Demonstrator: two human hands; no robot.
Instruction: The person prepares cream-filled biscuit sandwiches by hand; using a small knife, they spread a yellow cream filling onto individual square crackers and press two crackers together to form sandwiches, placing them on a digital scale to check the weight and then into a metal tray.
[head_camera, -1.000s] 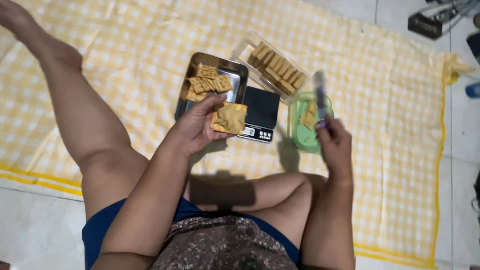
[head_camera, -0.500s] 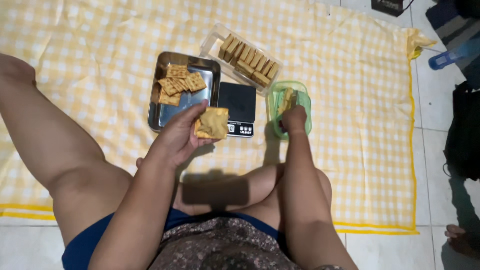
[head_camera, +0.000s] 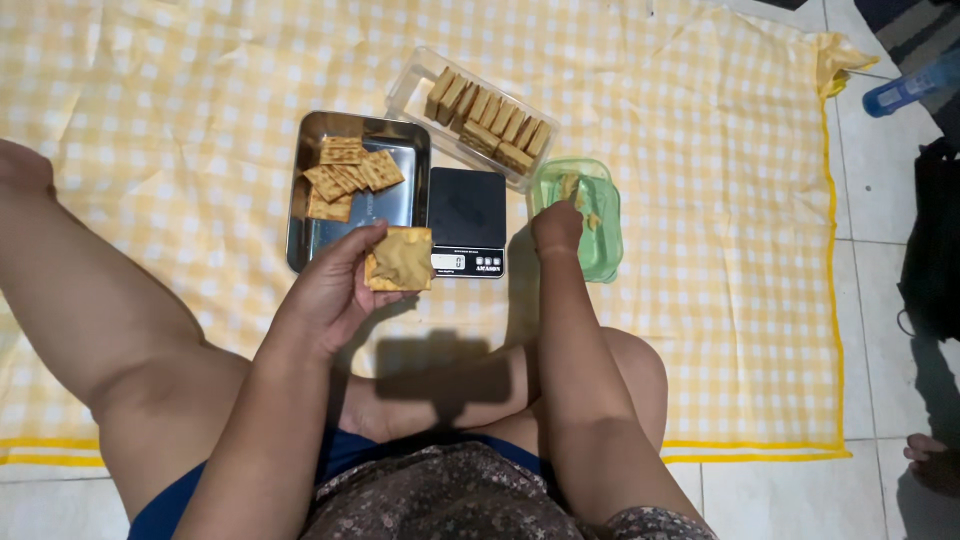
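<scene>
One square cracker (head_camera: 400, 258) lying flat, edges slightly skewed — left hand (head_camera: 330, 290) grip clamped on it, right hand (head_camera: 556, 228) in green tub (head_camera: 604, 245) — grip unclear.

Small black kitchen scale (head_camera: 467, 220) on the checked cloth in front of me, its pale strip of a screen (head_camera: 447, 262) along the near edge, clear rectangular cracker pack (head_camera: 470, 115) lying open just behind it, blue bottle (head_camera: 912, 88) on the tiles, far right
</scene>
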